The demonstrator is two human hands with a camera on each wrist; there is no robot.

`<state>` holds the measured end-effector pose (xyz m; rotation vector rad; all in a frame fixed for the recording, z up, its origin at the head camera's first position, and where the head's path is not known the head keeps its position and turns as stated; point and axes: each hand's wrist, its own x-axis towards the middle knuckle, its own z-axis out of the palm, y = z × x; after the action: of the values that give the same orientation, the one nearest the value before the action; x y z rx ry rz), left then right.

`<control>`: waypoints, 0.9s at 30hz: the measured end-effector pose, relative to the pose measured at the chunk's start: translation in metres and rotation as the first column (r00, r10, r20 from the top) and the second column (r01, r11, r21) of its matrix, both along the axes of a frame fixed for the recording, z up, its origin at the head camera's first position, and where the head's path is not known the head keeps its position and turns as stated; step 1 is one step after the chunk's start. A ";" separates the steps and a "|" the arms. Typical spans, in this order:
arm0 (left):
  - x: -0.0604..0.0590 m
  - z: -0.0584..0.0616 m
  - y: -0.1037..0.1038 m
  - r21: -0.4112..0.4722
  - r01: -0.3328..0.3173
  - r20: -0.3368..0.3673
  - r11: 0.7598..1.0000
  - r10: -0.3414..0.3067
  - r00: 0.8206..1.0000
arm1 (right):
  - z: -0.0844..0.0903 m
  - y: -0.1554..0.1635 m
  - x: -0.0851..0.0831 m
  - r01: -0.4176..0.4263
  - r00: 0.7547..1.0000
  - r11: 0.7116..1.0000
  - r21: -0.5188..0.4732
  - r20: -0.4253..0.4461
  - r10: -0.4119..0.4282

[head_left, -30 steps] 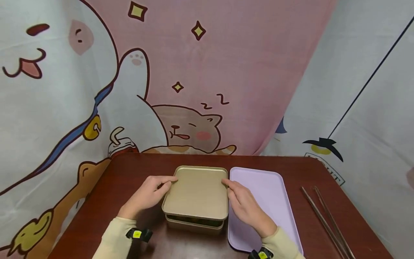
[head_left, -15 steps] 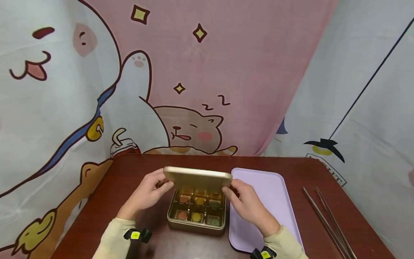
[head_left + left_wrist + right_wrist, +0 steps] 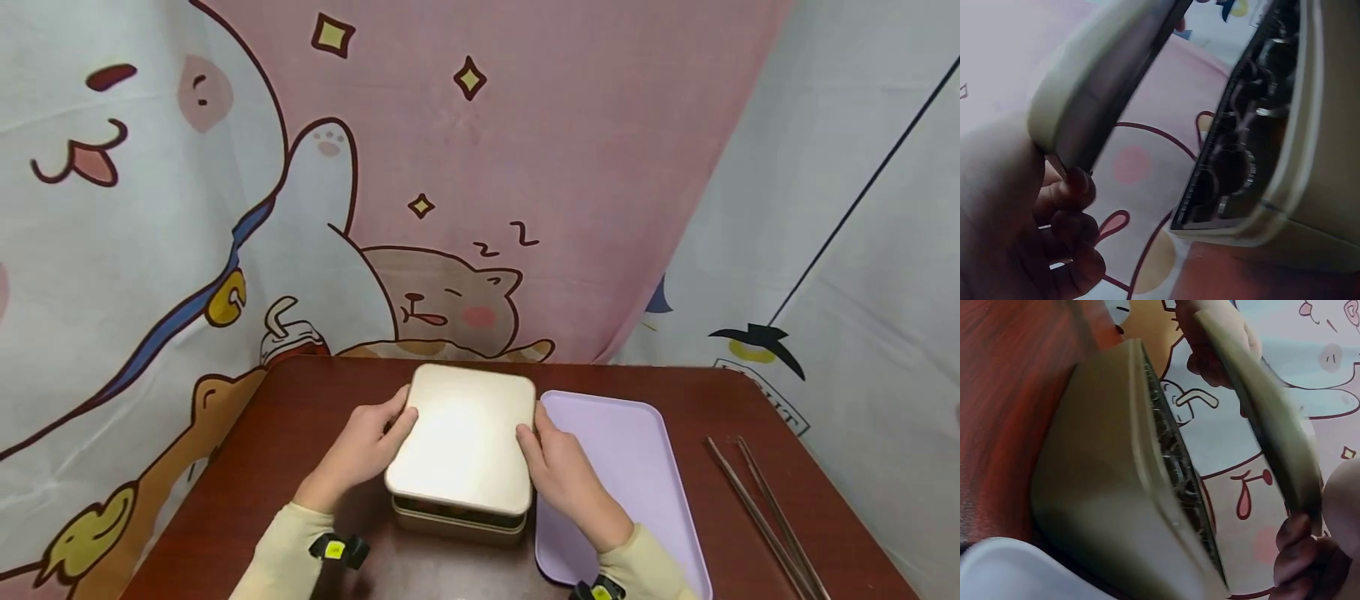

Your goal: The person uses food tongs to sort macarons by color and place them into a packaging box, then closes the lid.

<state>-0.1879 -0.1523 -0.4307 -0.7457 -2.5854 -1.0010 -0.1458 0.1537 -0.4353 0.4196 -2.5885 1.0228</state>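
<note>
The left hand (image 3: 358, 457) grips the left edge of the gold lid (image 3: 465, 437) with curled fingers, and the right hand (image 3: 564, 479) grips its right edge in the same way; both hold the lid in the lower middle of the head view, free above the gold tin (image 3: 457, 518). The wrist views show a clear gap between lid and tin, so the lid is off the box but not yet put down anywhere. The tin stands on the brown table (image 3: 300, 400), just beside the lilac tray (image 3: 637, 467), with two thin sticks (image 3: 765, 517) at the lower right. Compared with half a second ago, the lid has tipped over toward the camera: the compartments seen then are now covered again.
</note>
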 end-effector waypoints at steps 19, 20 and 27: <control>-0.006 -0.029 0.005 -0.157 -0.025 0.114 0.987 0.043 0.992 | -0.034 -0.006 -0.004 0.072 0.992 0.986 0.153 0.088 -0.086; -0.006 -0.031 0.005 -0.158 -0.028 0.119 0.987 0.047 0.992 | -0.036 -0.006 -0.004 0.074 0.991 0.985 0.156 0.095 -0.089; -0.006 -0.038 0.005 -0.164 -0.039 0.139 0.986 0.062 0.988 | -0.041 -0.007 -0.002 0.068 0.989 0.984 0.166 0.117 -0.088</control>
<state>-0.1939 -0.1472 -0.4689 -0.6636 -2.8212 -0.8687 -0.1482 0.1469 -0.4767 0.2985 -2.7868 0.8398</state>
